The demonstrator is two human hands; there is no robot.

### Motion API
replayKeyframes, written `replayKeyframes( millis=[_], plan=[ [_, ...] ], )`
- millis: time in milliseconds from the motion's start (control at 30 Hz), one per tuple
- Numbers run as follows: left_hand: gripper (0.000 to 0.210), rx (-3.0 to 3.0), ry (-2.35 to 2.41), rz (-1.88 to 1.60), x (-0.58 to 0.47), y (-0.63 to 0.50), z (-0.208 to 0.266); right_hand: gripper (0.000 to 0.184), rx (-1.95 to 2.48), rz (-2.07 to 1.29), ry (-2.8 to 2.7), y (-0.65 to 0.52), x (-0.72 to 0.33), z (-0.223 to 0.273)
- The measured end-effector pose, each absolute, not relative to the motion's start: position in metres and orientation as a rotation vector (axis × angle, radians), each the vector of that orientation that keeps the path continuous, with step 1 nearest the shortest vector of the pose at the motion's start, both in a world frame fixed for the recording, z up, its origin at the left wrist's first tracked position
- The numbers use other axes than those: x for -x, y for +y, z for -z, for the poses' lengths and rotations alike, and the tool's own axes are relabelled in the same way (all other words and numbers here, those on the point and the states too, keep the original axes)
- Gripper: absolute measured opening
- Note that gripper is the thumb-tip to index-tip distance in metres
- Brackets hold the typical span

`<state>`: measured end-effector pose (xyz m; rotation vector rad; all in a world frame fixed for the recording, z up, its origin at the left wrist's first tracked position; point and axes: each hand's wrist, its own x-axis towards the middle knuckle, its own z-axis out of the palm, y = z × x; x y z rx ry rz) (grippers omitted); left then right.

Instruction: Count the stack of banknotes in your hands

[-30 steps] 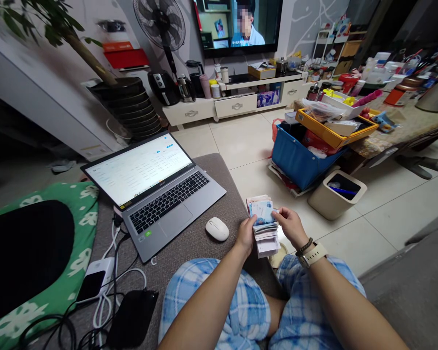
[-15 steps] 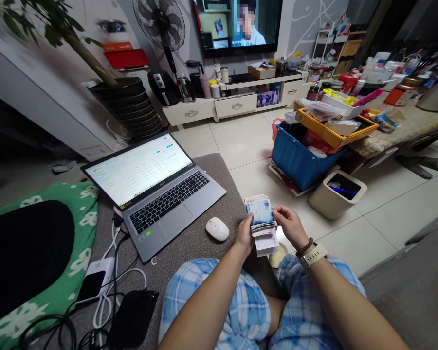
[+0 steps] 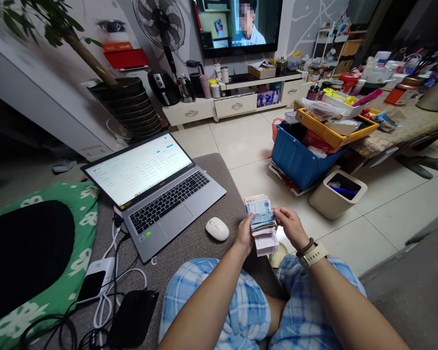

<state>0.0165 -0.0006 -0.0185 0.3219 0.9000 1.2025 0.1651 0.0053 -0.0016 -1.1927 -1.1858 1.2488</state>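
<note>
A folded stack of banknotes (image 3: 265,242) is held above my lap, just off the edge of the grey seat. My left hand (image 3: 245,232) grips the stack from its left side, thumb on top. A blue banknote (image 3: 261,210) lies uppermost, and my right hand (image 3: 289,224) pinches its right edge between thumb and fingers. Other notes of paler colours show behind and below it. On the seat left of my left hand sits a white computer mouse (image 3: 217,229). Beyond the mouse stands an open laptop (image 3: 168,209) with a lit screen.
White and black cables (image 3: 107,301), a white power bank (image 3: 99,272) and a black pouch (image 3: 132,318) lie at the lower left. To the right stand a beige bin (image 3: 328,204) and a full blue box (image 3: 295,158) beside a cluttered table (image 3: 405,129).
The blue top note has shifted very slightly under my fingers. Both hands stay almost in the same place around the stack.
</note>
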Motion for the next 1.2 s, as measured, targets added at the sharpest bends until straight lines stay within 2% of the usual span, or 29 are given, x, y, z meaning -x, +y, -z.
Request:
replayKeyframes(
  millis=[200, 533, 1200],
  plan=[
    [0.033, -0.343, 0.915, -1.195, -0.016, -0.002, 0.015, 0.045, 1.216, -1.232, -1.269, 0.005, -0.166, 0.001],
    [0.03, -0.353, 0.964, -1.185, -0.016, -0.001, 0.017, 0.031, 1.242, -1.238, -1.111, 0.008, -0.167, 0.012],
    [0.035, -0.353, 0.965, -1.181, -0.017, -0.001, 0.019, 0.038, 1.27, -1.261, -1.09, 0.011, -0.167, 0.016]
  ],
)
